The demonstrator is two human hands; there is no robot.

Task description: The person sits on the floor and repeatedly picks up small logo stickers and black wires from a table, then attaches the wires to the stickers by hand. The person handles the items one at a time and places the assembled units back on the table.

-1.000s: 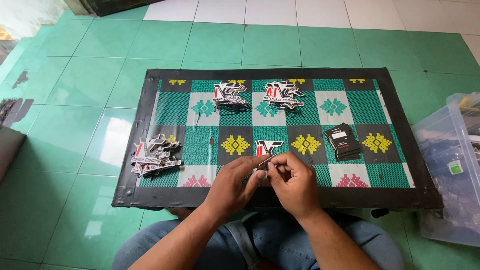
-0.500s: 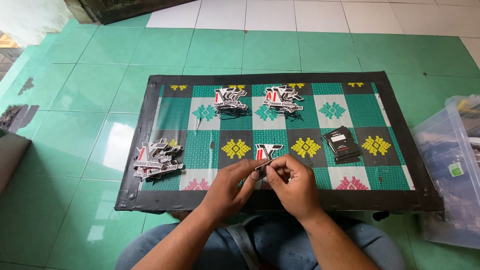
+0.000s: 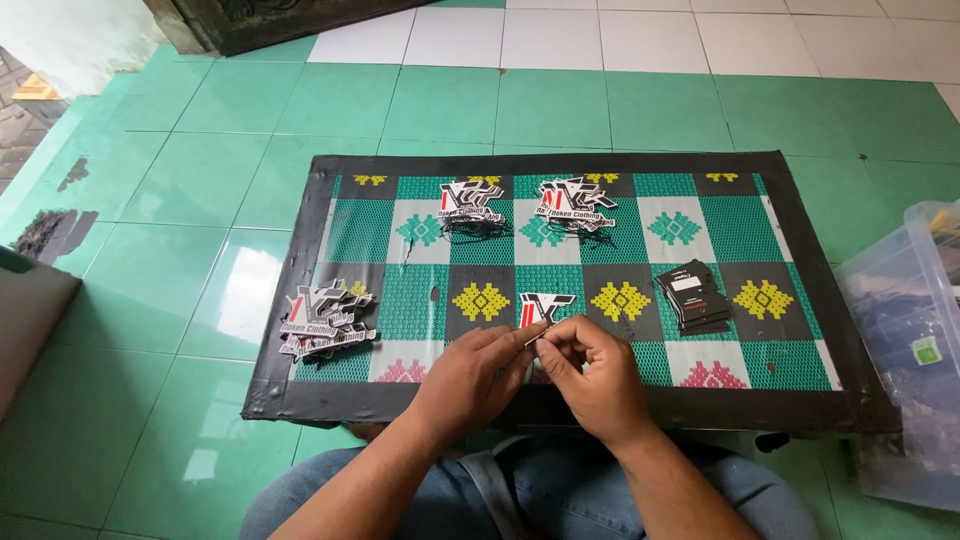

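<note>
My left hand (image 3: 478, 372) and my right hand (image 3: 590, 372) meet over the near edge of a low table (image 3: 300, 290) covered in a green, black and white patterned sheet. Together they pinch a shaped black, white and red paper tag (image 3: 545, 308) that sticks up from between the fingertips. A small thin piece shows between the thumbs; I cannot tell what it is. A loose pile of the same tags (image 3: 325, 320) lies to the left of my left hand.
Two more tag piles with black strings lie at the far side, one to the left (image 3: 470, 203) and one to the right (image 3: 577, 206). A stack of small black cards (image 3: 692, 296) sits right of my hands. A clear plastic bin (image 3: 905, 340) stands on the green tiled floor at the right.
The view has shifted slightly. Both hands stay together on the tag with small finger movements.
</note>
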